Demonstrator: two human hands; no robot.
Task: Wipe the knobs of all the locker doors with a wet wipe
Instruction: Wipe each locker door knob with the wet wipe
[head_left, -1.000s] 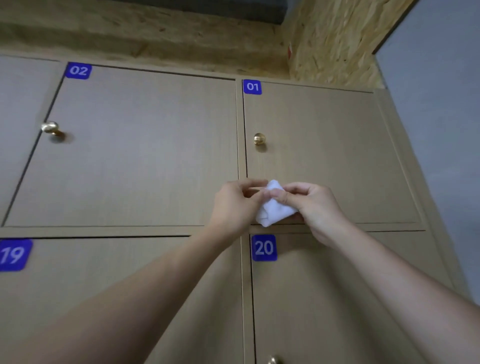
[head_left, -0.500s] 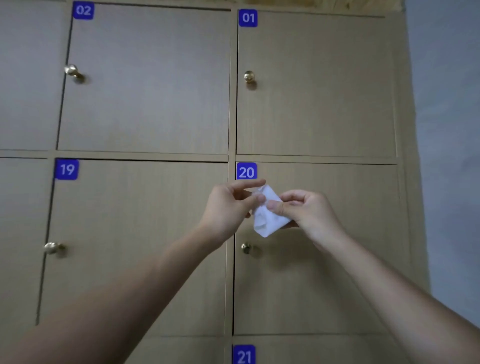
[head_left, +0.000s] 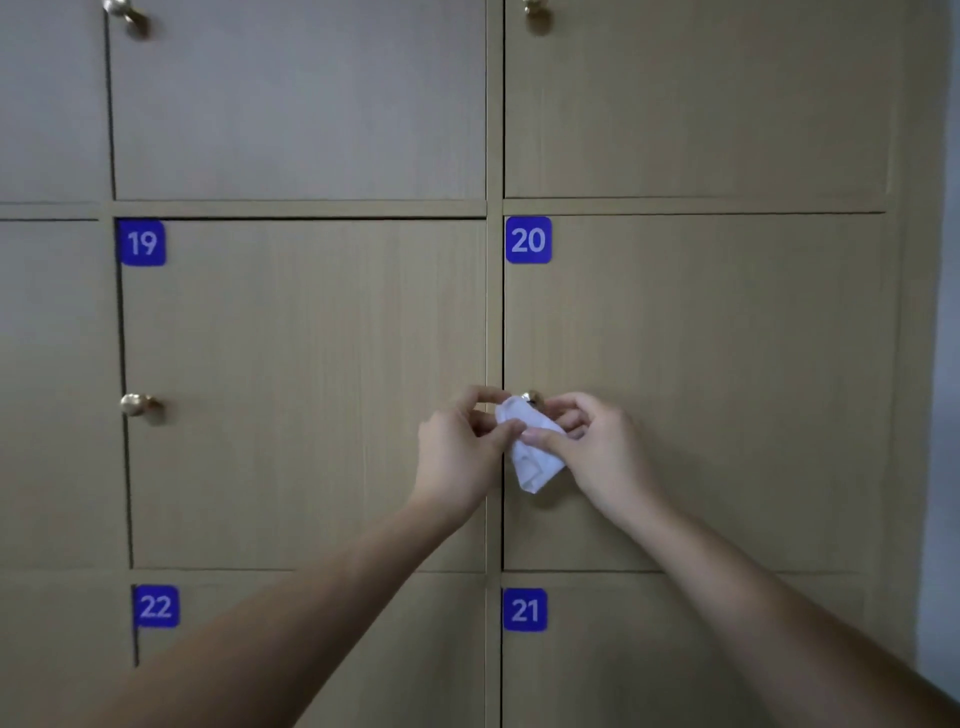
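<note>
A white wet wipe (head_left: 531, 451) is bunched between both hands, right in front of locker 20. My left hand (head_left: 462, 449) pinches its left edge and my right hand (head_left: 597, 449) pinches its right side. The brass knob of door 20 (head_left: 531, 397) peeks out just above the wipe, mostly hidden behind it. The knob of door 19 (head_left: 136, 405) sits bare at the left. Two more brass knobs show at the top edge: one at the upper left (head_left: 120, 9), one on the door above 20 (head_left: 535, 7).
Wood-grain locker doors fill the view, with blue number plates 19 (head_left: 142, 242), 20 (head_left: 528, 240), 21 (head_left: 524, 610) and 22 (head_left: 156, 606). A pale wall (head_left: 948, 364) borders the lockers on the right.
The view has dropped from lockers 01 and 02 to lockers 19 and 20. Both hands kept pinching the wipe and now hold it at the knob of door 20.
</note>
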